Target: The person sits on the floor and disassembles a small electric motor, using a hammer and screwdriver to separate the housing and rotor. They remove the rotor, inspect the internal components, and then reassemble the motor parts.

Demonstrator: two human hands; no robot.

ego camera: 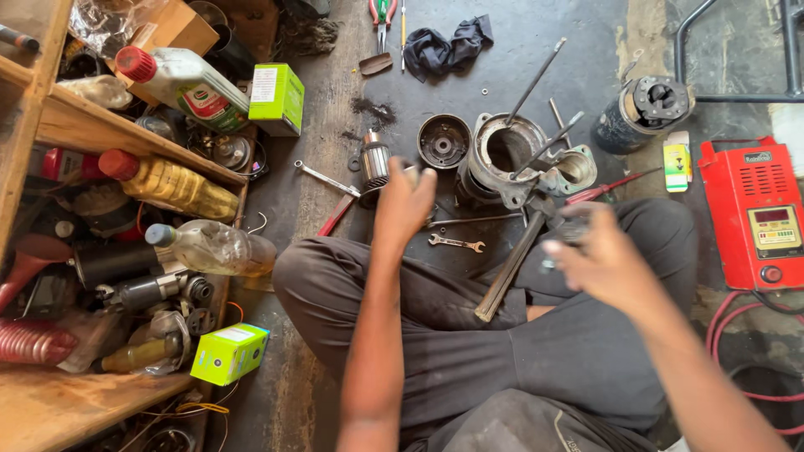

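Mid-teardown, looks like: left hand (404,201) reaching over armature (376,163), grip unclear; right hand (605,264) blurred, fingers half-curled, holding nothing I can see; next needs a firm grab near motor housing (507,155).

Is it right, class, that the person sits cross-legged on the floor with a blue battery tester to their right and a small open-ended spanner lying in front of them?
Not quite. The head view shows the battery tester is red, not blue. The rest holds: it sits to the person's right, and the open-ended spanner lies in front of them.

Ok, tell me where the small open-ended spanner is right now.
The small spanner lies on the dark floor just ahead of the crossed legs, between the left hand and right hand.
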